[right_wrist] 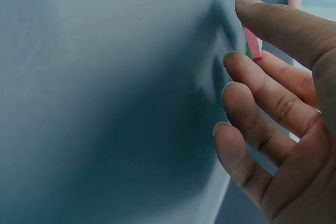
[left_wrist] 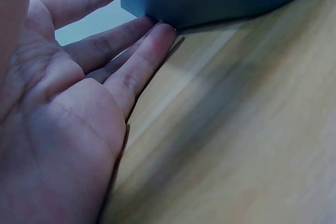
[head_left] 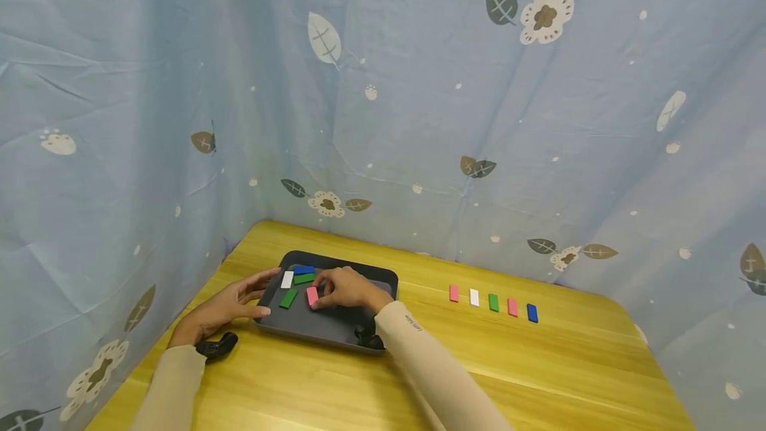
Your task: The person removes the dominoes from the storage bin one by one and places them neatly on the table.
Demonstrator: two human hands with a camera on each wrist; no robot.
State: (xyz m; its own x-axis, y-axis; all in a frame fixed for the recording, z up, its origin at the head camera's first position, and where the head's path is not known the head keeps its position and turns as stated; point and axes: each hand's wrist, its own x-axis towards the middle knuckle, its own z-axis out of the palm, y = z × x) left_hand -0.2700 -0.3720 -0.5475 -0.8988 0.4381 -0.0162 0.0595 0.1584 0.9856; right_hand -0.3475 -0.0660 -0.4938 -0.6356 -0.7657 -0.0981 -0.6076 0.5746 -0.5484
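Note:
A dark grey tray (head_left: 335, 341) stands on the left of the table. My left hand (head_left: 224, 308) is at its left side, fingers fairly straight and touching the tray wall, as the left wrist view shows. Inside the tray, my right hand (head_left: 346, 288) pinches a pink block (head_left: 312, 296) between thumb and index finger. Left of it lies a green block (head_left: 288, 298). Farther back in the tray are a white block (head_left: 287, 279), a blue block (head_left: 303, 271) and another green block (head_left: 304, 279). In the right wrist view the pink block (right_wrist: 252, 44) is partly hidden by the fingers.
Right of the tray, a spaced row on the wooden table (head_left: 538, 364) holds a pink block (head_left: 454, 293), a white block (head_left: 474, 297), a green block (head_left: 493, 302), a second pink block (head_left: 512, 307) and a blue block (head_left: 532, 312). A patterned curtain (head_left: 419, 118) hangs behind.

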